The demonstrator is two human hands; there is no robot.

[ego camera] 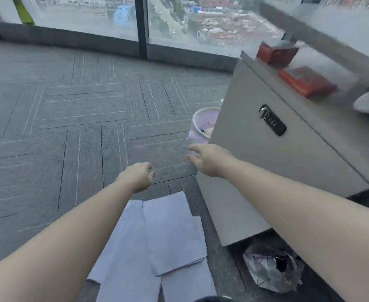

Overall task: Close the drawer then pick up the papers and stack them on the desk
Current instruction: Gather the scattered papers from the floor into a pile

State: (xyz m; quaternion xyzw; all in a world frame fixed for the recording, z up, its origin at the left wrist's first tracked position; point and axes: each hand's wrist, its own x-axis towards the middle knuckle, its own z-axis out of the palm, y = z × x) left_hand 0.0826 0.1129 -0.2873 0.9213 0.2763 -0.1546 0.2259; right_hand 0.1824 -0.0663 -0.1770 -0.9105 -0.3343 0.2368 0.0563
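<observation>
The papers (157, 243) lie on the carpet floor (48, 127), a loose overlapping spread of pale sheets whose long axis runs away from the person, roughly from the lower edge of the view up toward the window (83, 16). Both arms reach out above them and past their far end, so the sheets sit below and behind the hands, nearer the body. The left hand (137, 175) hovers just beyond the top corner of the spread, fingers loosely curled and holding nothing. The right hand (209, 160) is further out and to the right, fingers spread and empty, close to the front corner of the grey drawer cabinet (266, 149); whether it touches the cabinet face cannot be told. The two hands are well apart. The cabinet front with its combination lock (272, 120) looks flush, so the drawer appears to be closed, though motion blur makes this uncertain. A white bin (203, 125) stands beyond the cabinet's far corner. For gathering the sheets, the left hand is the nearer; both would need to draw back and down toward the spread.
</observation>
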